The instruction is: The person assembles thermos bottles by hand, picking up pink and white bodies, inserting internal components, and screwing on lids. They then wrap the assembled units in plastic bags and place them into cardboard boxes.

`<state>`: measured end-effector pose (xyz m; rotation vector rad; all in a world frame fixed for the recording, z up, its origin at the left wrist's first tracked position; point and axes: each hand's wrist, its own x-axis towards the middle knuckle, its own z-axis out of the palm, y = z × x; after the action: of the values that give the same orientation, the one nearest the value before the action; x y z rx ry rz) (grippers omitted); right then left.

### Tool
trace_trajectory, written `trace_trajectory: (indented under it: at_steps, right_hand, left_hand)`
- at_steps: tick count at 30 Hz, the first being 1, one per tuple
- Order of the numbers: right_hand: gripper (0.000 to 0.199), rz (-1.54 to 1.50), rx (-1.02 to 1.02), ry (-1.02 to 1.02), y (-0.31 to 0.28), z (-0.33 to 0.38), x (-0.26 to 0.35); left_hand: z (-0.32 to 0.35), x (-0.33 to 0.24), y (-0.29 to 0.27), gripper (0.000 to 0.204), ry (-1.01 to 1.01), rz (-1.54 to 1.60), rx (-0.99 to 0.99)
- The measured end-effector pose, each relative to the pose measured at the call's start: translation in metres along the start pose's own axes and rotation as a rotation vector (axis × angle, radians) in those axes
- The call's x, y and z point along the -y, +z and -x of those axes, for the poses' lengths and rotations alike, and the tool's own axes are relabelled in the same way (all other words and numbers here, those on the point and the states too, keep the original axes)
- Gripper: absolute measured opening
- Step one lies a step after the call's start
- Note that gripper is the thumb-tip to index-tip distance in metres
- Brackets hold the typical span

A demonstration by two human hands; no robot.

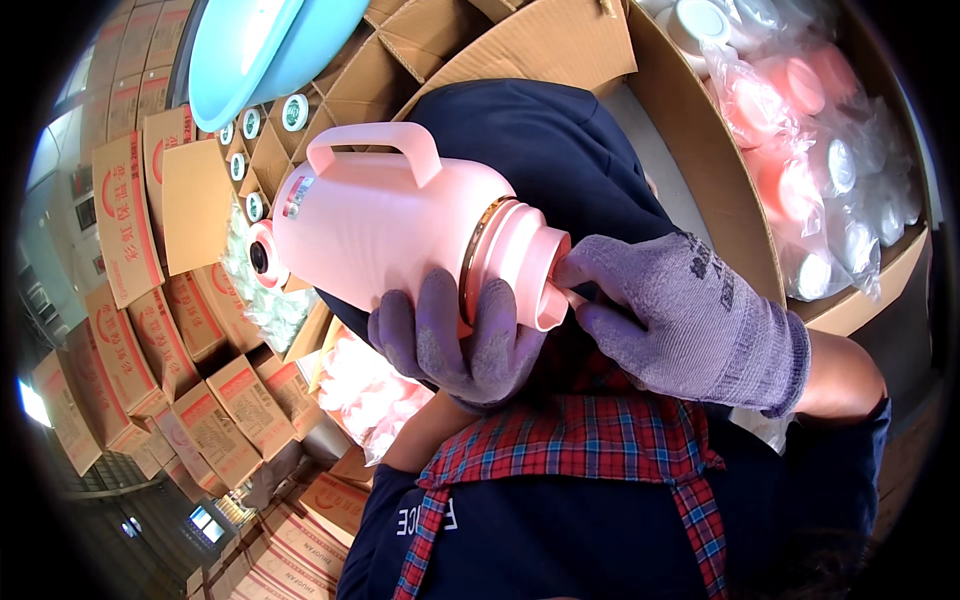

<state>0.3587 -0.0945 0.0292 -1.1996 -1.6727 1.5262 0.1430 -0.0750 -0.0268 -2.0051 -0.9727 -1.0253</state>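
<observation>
Pink thermos jug (400, 235) lies across my lap, well clear of the carton stacks (150, 330) at left. Long axis runs nearly level: base with its dark centre hole points left, open neck right, handle up. My left hand (450, 345) cups the gold collar from beneath, fingers closed on the jug (it takes the weight). My right hand (690, 315) has fingertips pinched at the neck rim, probably gripping it; contact partly hidden.

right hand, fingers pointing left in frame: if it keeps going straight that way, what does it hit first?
The right hand already has its fingertips at the open pink bottom rim of the pink jug. Going straight on, it would likely enter that opening; the inside is hidden.
</observation>
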Motion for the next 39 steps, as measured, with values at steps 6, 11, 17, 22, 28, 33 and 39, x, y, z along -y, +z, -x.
trace_trajectory:
  at_steps: [6, 11, 17, 22, 28, 33, 39]
  right_hand:
    - [0.02, -0.009, -0.026, -0.046, 0.006, 0.0, -0.008]
    - [0.017, -0.056, -0.002, -0.022, 0.0, -0.003, -0.002]
    - [0.024, -0.129, 0.093, 0.029, -0.003, -0.003, -0.002]
    - [0.016, -0.066, 0.092, 0.042, -0.005, -0.005, 0.003]
    - [0.018, -0.129, 0.151, 0.099, -0.005, -0.006, 0.003]
    - [0.022, -0.362, 0.308, 0.44, -0.02, -0.014, 0.022]
    - [0.027, -0.556, 0.378, 0.554, -0.024, -0.013, 0.027]
  left_hand:
    - [0.005, 0.002, 0.004, 0.04, 0.021, 0.019, -0.042]
    - [0.003, 0.0, 0.005, 0.041, 0.0, 0.009, -0.066]
    - [0.005, -0.002, 0.008, 0.039, 0.005, 0.019, -0.118]
    - [0.011, 0.002, 0.017, 0.028, 0.053, 0.008, -0.225]
    - [0.008, 0.002, 0.029, 0.021, 0.061, -0.045, -0.345]
    - [0.021, 0.004, 0.03, 0.021, 0.085, -0.051, -0.341]
    - [0.021, 0.012, 0.037, 0.028, 0.152, -0.064, -0.44]
